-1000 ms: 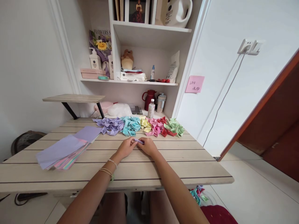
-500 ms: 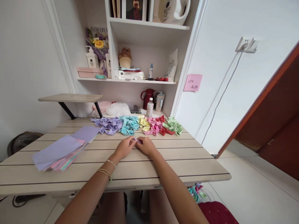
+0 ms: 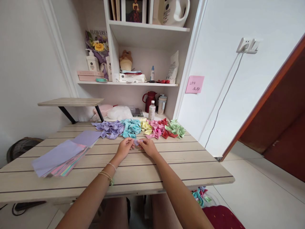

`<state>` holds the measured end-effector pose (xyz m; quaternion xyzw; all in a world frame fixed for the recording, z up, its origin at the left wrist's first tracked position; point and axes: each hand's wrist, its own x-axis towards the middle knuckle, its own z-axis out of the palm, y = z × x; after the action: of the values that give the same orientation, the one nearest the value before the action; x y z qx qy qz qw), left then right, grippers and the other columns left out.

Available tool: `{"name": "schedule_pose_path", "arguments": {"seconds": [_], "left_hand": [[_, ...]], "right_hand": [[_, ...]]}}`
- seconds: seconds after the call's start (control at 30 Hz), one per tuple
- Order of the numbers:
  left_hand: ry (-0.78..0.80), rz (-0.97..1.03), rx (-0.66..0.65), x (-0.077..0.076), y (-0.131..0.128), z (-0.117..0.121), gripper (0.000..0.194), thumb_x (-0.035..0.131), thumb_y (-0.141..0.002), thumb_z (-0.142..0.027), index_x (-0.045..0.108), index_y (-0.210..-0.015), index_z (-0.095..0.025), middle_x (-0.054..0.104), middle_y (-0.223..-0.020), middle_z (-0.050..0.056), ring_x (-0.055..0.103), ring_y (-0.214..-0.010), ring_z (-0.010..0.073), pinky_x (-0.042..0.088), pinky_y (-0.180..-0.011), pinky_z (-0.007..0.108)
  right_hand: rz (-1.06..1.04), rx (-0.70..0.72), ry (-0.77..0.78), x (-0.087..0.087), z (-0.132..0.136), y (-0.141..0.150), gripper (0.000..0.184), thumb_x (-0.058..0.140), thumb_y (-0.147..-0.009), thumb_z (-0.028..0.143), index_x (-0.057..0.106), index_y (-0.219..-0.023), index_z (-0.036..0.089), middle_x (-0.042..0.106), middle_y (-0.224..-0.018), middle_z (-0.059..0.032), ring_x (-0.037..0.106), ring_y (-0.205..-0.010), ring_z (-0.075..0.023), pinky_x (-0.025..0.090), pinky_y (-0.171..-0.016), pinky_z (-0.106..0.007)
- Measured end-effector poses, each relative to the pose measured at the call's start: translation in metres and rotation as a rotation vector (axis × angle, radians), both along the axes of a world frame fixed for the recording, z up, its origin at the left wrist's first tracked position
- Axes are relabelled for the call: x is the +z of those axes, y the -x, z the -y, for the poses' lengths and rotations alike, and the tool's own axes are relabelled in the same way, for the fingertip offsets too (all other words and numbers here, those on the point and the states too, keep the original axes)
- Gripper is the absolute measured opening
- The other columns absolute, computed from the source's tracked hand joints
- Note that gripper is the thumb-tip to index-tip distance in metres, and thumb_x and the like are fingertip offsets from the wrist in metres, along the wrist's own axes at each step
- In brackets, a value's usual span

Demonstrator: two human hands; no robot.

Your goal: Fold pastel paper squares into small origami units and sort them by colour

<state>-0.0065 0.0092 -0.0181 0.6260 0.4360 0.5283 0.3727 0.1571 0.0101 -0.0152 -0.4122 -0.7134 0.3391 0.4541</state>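
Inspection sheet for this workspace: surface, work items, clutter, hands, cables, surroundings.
Surface: slatted wooden table; raised wooden stand at rear left.
Work items: fanned coloured paper sheets at left; folded paper pieces along the rear, grouped mostly by colour.
Clutter: bottle, red jug and white plastic bag behind the folded pieces.
Hands: left hand and right hand pinch a small purple paper.
Cables: grey cable hangs from the wall socket.
Surroundings: pink note on wall.
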Motion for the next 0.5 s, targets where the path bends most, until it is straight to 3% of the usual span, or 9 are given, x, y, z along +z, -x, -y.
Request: {"name": "schedule_pose_path", "arguments": {"seconds": [0.17,0.3,0.4,0.5], "left_hand": [[0.033,0.084,-0.032,-0.0004,-0.0027,0.0005,0.035,0.062,-0.068,-0.044,0.061,-0.083,-0.012,0.067,-0.073,0.007,0.063,-0.064,0.0172,0.050,-0.056,0.027],[-0.130,-0.073,0.041,0.0039,-0.0005,0.0051,0.029,0.063,-0.068,-0.040,0.067,-0.083,-0.016,0.067,-0.078,0.006,0.062,-0.073,0.0189,0.050,-0.064,0.028],[-0.190,-0.183,0.141,0.0047,0.0016,0.0066,0.026,0.064,-0.067,-0.039,0.068,-0.081,-0.016,0.062,-0.063,0.002,0.059,-0.061,0.0162,0.048,-0.059,0.026],[-0.062,-0.102,0.055,0.0012,0.0001,0.0058,0.032,0.060,-0.071,-0.040,0.065,-0.090,-0.015,0.059,-0.056,-0.001,0.056,-0.050,0.0139,0.048,-0.052,0.025]], "right_hand": [[0.038,-0.019,-0.008,0.0015,0.0026,0.0004,0.033,0.046,-0.082,0.039,0.071,-0.085,0.017,0.068,-0.068,-0.0018,0.061,-0.059,-0.0155,0.046,-0.057,-0.024],[0.084,-0.052,-0.080,0.0026,0.0048,0.0004,0.029,0.053,-0.078,0.033,0.070,-0.096,0.018,0.071,-0.086,-0.0033,0.063,-0.072,-0.0173,0.048,-0.067,-0.026],[0.116,-0.074,-0.124,0.0028,0.0052,0.0006,0.028,0.052,-0.079,0.031,0.070,-0.097,0.019,0.071,-0.089,-0.0038,0.063,-0.074,-0.0171,0.047,-0.069,-0.026],[0.176,-0.067,-0.160,0.0029,0.0054,0.0006,0.027,0.052,-0.080,0.030,0.069,-0.098,0.019,0.071,-0.086,-0.0029,0.061,-0.070,-0.0156,0.046,-0.067,-0.025]]}}
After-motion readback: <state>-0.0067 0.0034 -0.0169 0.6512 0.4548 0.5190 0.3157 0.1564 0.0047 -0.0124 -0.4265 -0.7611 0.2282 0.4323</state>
